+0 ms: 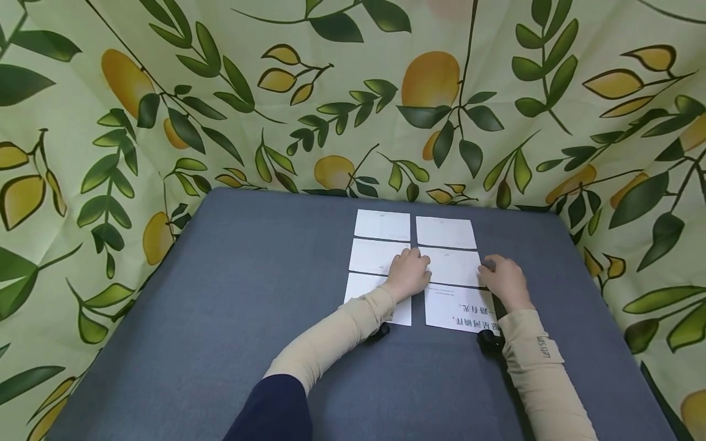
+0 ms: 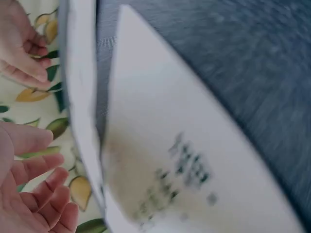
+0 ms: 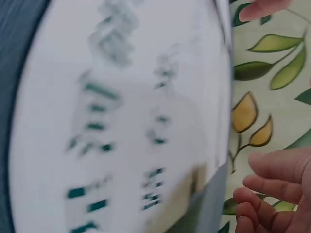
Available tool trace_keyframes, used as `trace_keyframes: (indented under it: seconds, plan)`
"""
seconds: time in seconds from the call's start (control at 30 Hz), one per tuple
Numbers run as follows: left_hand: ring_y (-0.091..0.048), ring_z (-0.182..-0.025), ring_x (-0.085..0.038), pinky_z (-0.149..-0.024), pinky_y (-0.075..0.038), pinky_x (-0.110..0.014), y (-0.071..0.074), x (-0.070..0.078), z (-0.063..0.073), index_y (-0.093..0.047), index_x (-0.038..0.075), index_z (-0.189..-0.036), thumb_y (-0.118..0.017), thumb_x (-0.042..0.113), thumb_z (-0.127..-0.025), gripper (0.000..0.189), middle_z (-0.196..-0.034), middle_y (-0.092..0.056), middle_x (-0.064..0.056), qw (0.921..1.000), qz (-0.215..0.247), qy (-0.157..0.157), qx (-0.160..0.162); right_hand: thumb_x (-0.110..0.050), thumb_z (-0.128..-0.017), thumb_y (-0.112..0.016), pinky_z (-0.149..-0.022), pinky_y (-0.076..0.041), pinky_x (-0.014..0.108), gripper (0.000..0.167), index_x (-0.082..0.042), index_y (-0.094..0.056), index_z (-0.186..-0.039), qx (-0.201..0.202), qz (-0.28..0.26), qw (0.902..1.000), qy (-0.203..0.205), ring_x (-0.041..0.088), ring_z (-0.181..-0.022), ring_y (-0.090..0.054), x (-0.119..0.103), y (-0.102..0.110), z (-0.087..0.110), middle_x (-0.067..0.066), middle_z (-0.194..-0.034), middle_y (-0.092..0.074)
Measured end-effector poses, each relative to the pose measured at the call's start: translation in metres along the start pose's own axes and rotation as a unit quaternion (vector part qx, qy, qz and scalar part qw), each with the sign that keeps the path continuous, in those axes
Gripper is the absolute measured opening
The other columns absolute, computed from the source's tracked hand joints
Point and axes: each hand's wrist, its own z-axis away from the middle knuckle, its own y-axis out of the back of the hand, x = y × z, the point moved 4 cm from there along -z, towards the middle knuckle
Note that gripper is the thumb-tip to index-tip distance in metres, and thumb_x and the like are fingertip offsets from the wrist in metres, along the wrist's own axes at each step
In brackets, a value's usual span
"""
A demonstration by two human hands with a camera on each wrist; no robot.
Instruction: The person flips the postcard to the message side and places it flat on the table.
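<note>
You are resting your left hand (image 1: 409,274) and right hand (image 1: 503,280), fingers relaxed and holding nothing, on the middle-row cards (image 1: 452,267) to square the grid near the table's (image 1: 231,306) far edge.

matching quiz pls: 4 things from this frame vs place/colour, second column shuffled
Things:
1. left hand
2. right hand
3. table
4. backdrop cloth

Place or colour:
A. grey-blue
B. green with leaves and yellow fruit
C. at the right edge of the grid of paper cards
D. on the middle row of cards, at the centre seam

Pairs: 1-D, 2-C, 3-A, 4-B
</note>
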Motion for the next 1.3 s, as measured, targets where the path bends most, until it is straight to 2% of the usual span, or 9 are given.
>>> trace_keyframes:
  seconds: [0.13,0.3,0.43,0.6,0.77,0.97,1.13,1.3]
  plan:
    - [-0.055,-0.093,-0.016,-0.072,-0.044,-0.026,0.018,-0.005,0.007,-0.065,0.012,-0.115,-0.055,0.028,-0.092,0.030,-0.104,-0.062,-0.005,0.9991,0.029,-0.005,0.030,-0.023,-0.093,-0.051,-0.063,-0.043,0.039,0.043,0.009,-0.053,-0.122,0.018,-0.009,0.9997,0.016,0.035,-0.080,-0.056,-0.005,0.005,0.003,0.027,-0.097,-0.059]
    - [-0.052,-0.090,-0.015,-0.072,-0.041,-0.024,0.040,-0.017,0.015,-0.064,0.013,-0.116,-0.053,0.033,-0.093,0.033,-0.102,-0.061,-0.003,0.9970,0.044,0.000,0.064,-0.027,-0.094,-0.052,-0.056,-0.034,0.029,0.043,0.007,-0.056,-0.121,0.039,-0.015,0.9985,0.037,0.026,-0.073,-0.048,-0.016,0.010,0.009,0.019,-0.087,-0.056]
    - [-0.050,-0.089,-0.015,-0.073,-0.039,-0.025,0.050,-0.030,0.021,-0.063,0.014,-0.118,-0.051,0.036,-0.094,0.035,-0.102,-0.059,-0.002,0.9956,0.059,0.019,0.071,-0.032,-0.095,-0.051,-0.060,-0.036,0.031,0.046,0.006,-0.057,-0.121,0.039,-0.031,0.9977,0.045,0.026,-0.077,-0.048,-0.024,0.015,0.016,0.019,-0.090,-0.056]
    - [-0.051,-0.093,-0.018,-0.076,-0.041,-0.029,0.059,-0.048,0.032,-0.062,0.015,-0.120,-0.052,0.038,-0.093,0.037,-0.105,-0.059,-0.004,0.9933,0.072,0.047,0.076,-0.036,-0.095,-0.050,-0.069,-0.044,0.041,0.051,0.005,-0.054,-0.125,0.010,-0.053,0.9964,0.066,0.032,-0.089,-0.053,-0.038,0.017,0.026,0.022,-0.101,-0.057]
    - [-0.050,-0.098,-0.021,-0.081,-0.041,-0.034,0.059,-0.067,0.048,-0.061,0.012,-0.122,-0.055,0.037,-0.092,0.039,-0.108,-0.058,-0.007,0.9896,0.101,0.073,0.072,-0.038,-0.095,-0.050,-0.075,-0.047,0.044,0.054,0.001,-0.048,-0.132,-0.032,-0.083,0.9925,0.085,0.036,-0.101,-0.055,-0.053,0.011,0.034,0.022,-0.108,-0.059]
    - [-0.050,-0.101,-0.026,-0.083,-0.042,-0.038,0.052,-0.085,0.070,-0.057,0.009,-0.126,-0.058,0.035,-0.090,0.044,-0.116,-0.056,-0.013,0.9840,0.135,0.105,0.049,-0.042,-0.092,-0.053,-0.076,-0.048,0.037,0.060,-0.005,-0.042,-0.138,-0.083,-0.136,0.9848,0.068,0.034,-0.107,-0.056,-0.066,-0.012,0.040,0.019,-0.117,-0.058]
    - [-0.048,-0.106,-0.030,-0.085,-0.044,-0.041,0.045,-0.095,0.083,-0.053,0.004,-0.129,-0.061,0.031,-0.089,0.050,-0.119,-0.052,-0.018,0.9735,0.188,0.128,0.026,-0.039,-0.091,-0.057,-0.087,-0.049,0.046,0.066,-0.007,-0.033,-0.143,-0.130,-0.183,0.9739,0.033,0.039,-0.118,-0.051,-0.072,-0.035,0.043,0.022,-0.133,-0.048]
    - [-0.045,-0.112,-0.035,-0.091,-0.044,-0.045,0.037,-0.100,0.091,-0.046,0.000,-0.133,-0.063,0.028,-0.087,0.057,-0.125,-0.046,-0.024,0.9597,0.238,0.149,-0.014,-0.033,-0.090,-0.059,-0.095,-0.045,0.051,0.072,-0.005,-0.024,-0.146,-0.180,-0.233,0.9556,0.008,0.044,-0.126,-0.043,-0.074,-0.053,0.047,0.026,-0.142,-0.036]
